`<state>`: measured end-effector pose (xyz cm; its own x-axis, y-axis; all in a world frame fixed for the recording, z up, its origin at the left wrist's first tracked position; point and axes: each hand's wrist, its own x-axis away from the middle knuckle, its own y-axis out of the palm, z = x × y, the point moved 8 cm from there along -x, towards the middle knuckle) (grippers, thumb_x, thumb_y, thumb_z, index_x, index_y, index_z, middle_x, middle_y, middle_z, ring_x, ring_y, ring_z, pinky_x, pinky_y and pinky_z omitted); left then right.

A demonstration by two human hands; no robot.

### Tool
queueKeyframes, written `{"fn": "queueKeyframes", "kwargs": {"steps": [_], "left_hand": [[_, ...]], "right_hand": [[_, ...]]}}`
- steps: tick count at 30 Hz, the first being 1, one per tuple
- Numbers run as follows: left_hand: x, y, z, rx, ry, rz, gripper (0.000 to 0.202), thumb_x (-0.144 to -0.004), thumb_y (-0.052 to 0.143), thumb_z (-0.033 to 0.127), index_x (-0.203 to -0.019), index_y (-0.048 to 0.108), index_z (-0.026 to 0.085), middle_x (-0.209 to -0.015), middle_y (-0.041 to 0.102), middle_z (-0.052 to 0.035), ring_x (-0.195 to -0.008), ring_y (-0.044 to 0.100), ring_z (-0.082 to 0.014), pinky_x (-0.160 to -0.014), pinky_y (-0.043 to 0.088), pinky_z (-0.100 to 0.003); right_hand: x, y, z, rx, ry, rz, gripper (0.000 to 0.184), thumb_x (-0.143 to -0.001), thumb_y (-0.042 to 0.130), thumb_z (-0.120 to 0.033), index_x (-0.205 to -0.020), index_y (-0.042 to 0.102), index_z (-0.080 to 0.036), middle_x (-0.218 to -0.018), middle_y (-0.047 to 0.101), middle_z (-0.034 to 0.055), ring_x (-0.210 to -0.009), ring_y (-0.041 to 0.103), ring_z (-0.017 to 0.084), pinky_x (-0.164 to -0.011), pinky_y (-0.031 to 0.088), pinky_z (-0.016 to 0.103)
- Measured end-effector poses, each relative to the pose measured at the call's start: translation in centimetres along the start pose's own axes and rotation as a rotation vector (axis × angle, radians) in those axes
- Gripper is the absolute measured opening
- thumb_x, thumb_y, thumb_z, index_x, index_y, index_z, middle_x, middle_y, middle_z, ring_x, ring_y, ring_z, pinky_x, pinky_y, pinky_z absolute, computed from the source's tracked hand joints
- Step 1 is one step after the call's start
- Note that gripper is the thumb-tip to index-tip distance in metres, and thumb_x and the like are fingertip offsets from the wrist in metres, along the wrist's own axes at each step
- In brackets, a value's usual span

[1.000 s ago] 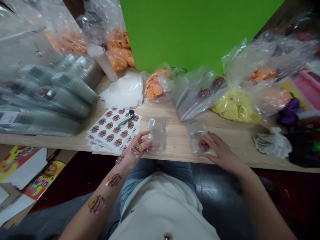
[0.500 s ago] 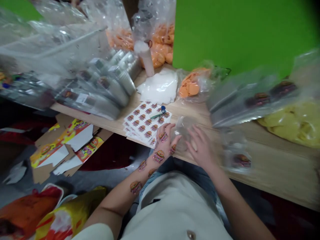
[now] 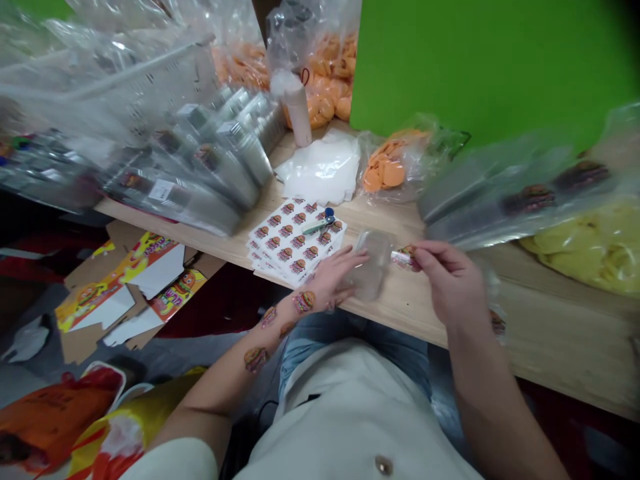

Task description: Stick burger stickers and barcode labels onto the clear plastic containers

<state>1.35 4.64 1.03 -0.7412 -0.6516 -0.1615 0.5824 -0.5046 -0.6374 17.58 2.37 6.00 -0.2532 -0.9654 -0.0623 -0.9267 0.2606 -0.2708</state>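
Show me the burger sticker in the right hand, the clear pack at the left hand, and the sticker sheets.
Burger sticker (image 3: pixel 403 257): head view, its uncovered part.
Clear pack (image 3: pixel 376 265): head view, its upper face.
Sticker sheets (image 3: pixel 294 241): head view, topmost printed face.

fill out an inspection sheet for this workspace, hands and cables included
Surface: pale wooden table
Work items: clear plastic package on the table; burger sticker; burger sticker sheets, stacked unevenly
Clutter: green-handled tool lying on the sheets; bag of orange pieces behind
Hands: left hand at the package's left side; right hand pinching the sticker
Cables: thin dark cord, apparently, beside the lap
Surroundings: green panel behind; printed cartons lower left
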Motion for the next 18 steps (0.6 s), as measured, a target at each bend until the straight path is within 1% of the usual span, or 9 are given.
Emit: {"fn": "queueKeyframes", "kwargs": {"steps": [1, 3, 5, 7, 8, 10, 12, 13, 18], "left_hand": [[0.2, 0.6, -0.3, 0.029, 0.001, -0.014, 0.065, -0.075, 0.061, 0.029, -0.133, 0.036, 0.021, -0.138, 0.04, -0.011, -0.132, 0.028, -0.0302, -0.106, 0.027, -0.045], [0.6, 1.4, -0.9, 0.065, -0.04, 0.019, 0.073, -0.074, 0.062, 0.027, -0.138, 0.028, 0.02, -0.139, 0.037, -0.0135, -0.132, 0.029, -0.0298, -0.106, 0.028, -0.046], [1.0, 1.8, -0.9, 0.088, -0.048, 0.075, 0.074, -0.075, 0.061, 0.024, -0.139, 0.024, 0.02, -0.141, 0.033, -0.0149, -0.132, 0.03, -0.0279, -0.107, 0.027, -0.045], [1.2, 1.9, -0.7, 0.116, -0.03, 0.122, 0.079, -0.073, 0.063, 0.024, -0.14, 0.02, 0.018, -0.145, 0.025, -0.0158, -0.134, 0.025, -0.0277, -0.108, 0.025, -0.045], [1.2, 1.8, -0.7, 0.136, -0.027, 0.129, 0.081, -0.073, 0.064, 0.024, -0.14, 0.019, 0.018, -0.145, 0.024, -0.016, -0.134, 0.025, -0.0277, -0.108, 0.025, -0.045], [1.3, 1.8, -1.0, 0.178, -0.054, 0.124, 0.078, -0.074, 0.064, 0.025, -0.139, 0.021, 0.019, -0.142, 0.032, -0.0156, -0.131, 0.031, -0.0271, -0.107, 0.027, -0.044], [1.3, 1.7, -1.5, 0.21, -0.094, 0.121, 0.075, -0.075, 0.063, 0.025, -0.138, 0.024, 0.021, -0.136, 0.041, -0.0148, -0.127, 0.038, -0.0265, -0.105, 0.029, -0.044], [1.3, 1.7, -1.7, 0.217, -0.107, 0.123, 0.074, -0.075, 0.064, 0.025, -0.138, 0.025, 0.022, -0.134, 0.043, -0.0147, -0.125, 0.04, -0.0266, -0.104, 0.03, -0.044], [1.5, 1.6, -1.3, 0.248, -0.063, 0.139, 0.075, -0.075, 0.063, 0.029, -0.138, 0.025, 0.019, -0.139, 0.037, -0.0152, -0.128, 0.036, -0.0275, -0.106, 0.028, -0.044]], "right_hand": [[0.3, 0.0, 1.7, -0.026, 0.084, 0.0, 0.022, -0.08, 0.056, -0.037, -0.092, 0.063, -0.021, -0.085, 0.066, 0.0033, -0.073, 0.058, 0.015, -0.065, 0.048, 0.03], [0.9, 1.3, 4.5, -0.053, 0.207, -0.093, 0.03, -0.075, 0.06, -0.036, -0.1, 0.061, -0.019, -0.082, 0.066, 0.003, -0.07, 0.059, 0.015, -0.064, 0.047, 0.029], [1.3, 3.0, 6.1, -0.075, 0.248, -0.163, 0.045, -0.073, 0.062, -0.034, -0.114, 0.053, -0.018, -0.075, 0.064, 0.0009, -0.069, 0.059, 0.015, -0.067, 0.047, 0.03], [1.4, 4.3, 6.7, -0.089, 0.226, -0.173, 0.056, -0.072, 0.062, -0.031, -0.123, 0.044, -0.017, -0.07, 0.062, -0.0015, -0.067, 0.058, 0.015, -0.07, 0.047, 0.031], [1.4, 4.7, 6.8, -0.083, 0.211, -0.174, 0.058, -0.072, 0.061, -0.03, -0.125, 0.041, -0.017, -0.069, 0.061, -0.002, -0.067, 0.058, 0.015, -0.07, 0.046, 0.031], [1.3, 5.3, 7.1, -0.059, 0.196, -0.183, 0.058, -0.073, 0.06, -0.03, -0.126, 0.04, -0.016, -0.07, 0.061, -0.002, -0.067, 0.058, 0.015, -0.07, 0.046, 0.031], [1.3, 5.5, 7.3, -0.032, 0.191, -0.187, 0.059, -0.073, 0.06, -0.031, -0.126, 0.04, -0.016, -0.07, 0.061, -0.0017, -0.067, 0.058, 0.015, -0.07, 0.046, 0.032], [1.4, 5.4, 7.4, -0.018, 0.19, -0.181, 0.059, -0.074, 0.059, -0.032, -0.126, 0.04, -0.016, -0.07, 0.061, -0.0015, -0.067, 0.058, 0.015, -0.069, 0.046, 0.032], [1.6, 5.0, 7.9, 0.018, 0.185, -0.132, 0.056, -0.075, 0.058, -0.031, -0.127, 0.04, -0.017, -0.072, 0.063, -0.0004, -0.069, 0.06, 0.016, -0.07, 0.047, 0.033]]}}
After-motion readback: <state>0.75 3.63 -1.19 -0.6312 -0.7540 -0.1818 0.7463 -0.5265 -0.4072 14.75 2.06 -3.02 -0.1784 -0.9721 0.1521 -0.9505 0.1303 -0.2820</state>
